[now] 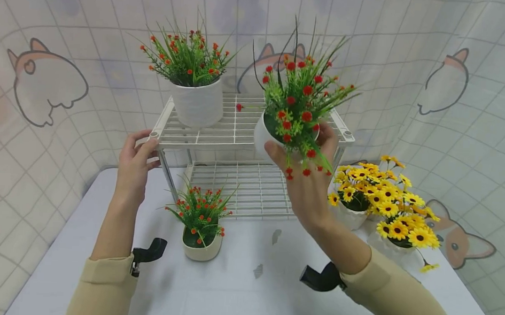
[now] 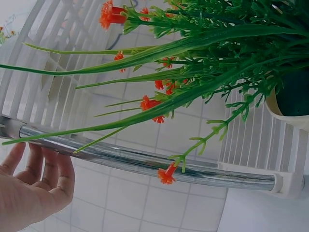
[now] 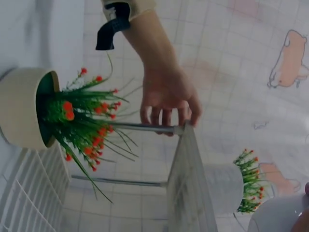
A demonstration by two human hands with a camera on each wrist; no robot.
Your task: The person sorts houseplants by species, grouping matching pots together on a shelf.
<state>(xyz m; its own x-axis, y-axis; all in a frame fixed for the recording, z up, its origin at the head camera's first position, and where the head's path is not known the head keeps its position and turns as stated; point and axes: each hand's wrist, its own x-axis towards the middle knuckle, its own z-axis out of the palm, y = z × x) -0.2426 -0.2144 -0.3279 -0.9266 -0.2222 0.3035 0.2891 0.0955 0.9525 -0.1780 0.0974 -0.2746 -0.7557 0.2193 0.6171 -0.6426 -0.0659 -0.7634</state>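
Observation:
A white two-tier wire shelf rack [image 1: 249,139] stands at the middle of the head view. My left hand [image 1: 136,159] grips its front left top corner; the left wrist view shows the fingertips [image 2: 65,166] against the metal post [image 2: 145,164]. Over the right part of the top tier, my right hand [image 1: 306,178] holds a potted plant with red flowers [image 1: 299,108], its white pot tilted toward me. I cannot tell whether that pot touches the wires. A white pot of orange-red flowers [image 1: 197,101] stands upright on the top tier's left side.
In front of the rack's lower left, a smaller cream pot with red flowers [image 1: 202,251] sits on the white table [image 1: 229,297]. Two white pots of yellow flowers [image 1: 353,216] [image 1: 400,253] stand right of the rack. Behind hangs a checked curtain [image 1: 112,76] with cartoon dogs.

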